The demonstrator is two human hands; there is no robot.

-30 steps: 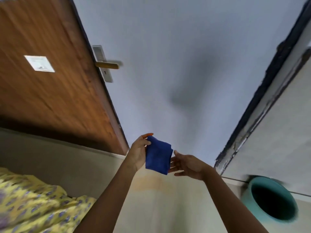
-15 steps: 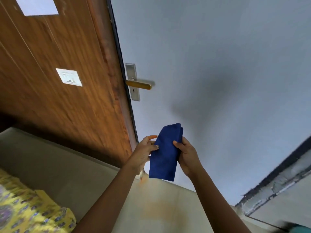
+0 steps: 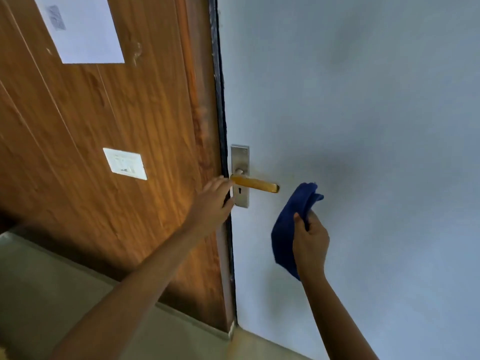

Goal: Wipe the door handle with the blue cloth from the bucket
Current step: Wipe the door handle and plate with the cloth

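Two hands work near the door handle (image 3: pixel 255 183): the right hand (image 3: pixel 309 239) grips the folded blue cloth (image 3: pixel 288 231) just beside the lever's free end, not touching. The left hand (image 3: pixel 214 201), loosely curled and holding nothing, rests by the backplate (image 3: pixel 240 158). Best to wrap the cloth around the lever and stroke lengthwise. The left fingers crowd the lever's pivot; the wall switch (image 3: pixel 125 163) sits clear.

Wood-grain panel wall (image 3: pixel 109 120) on left, dark vertical strip (image 3: pixel 220 100) at its right edge. White paper sheet (image 3: pixel 80 27) high up, white switch plate (image 3: pixel 125 163) lower. Pale beige floor (image 3: pixel 52 287) near.
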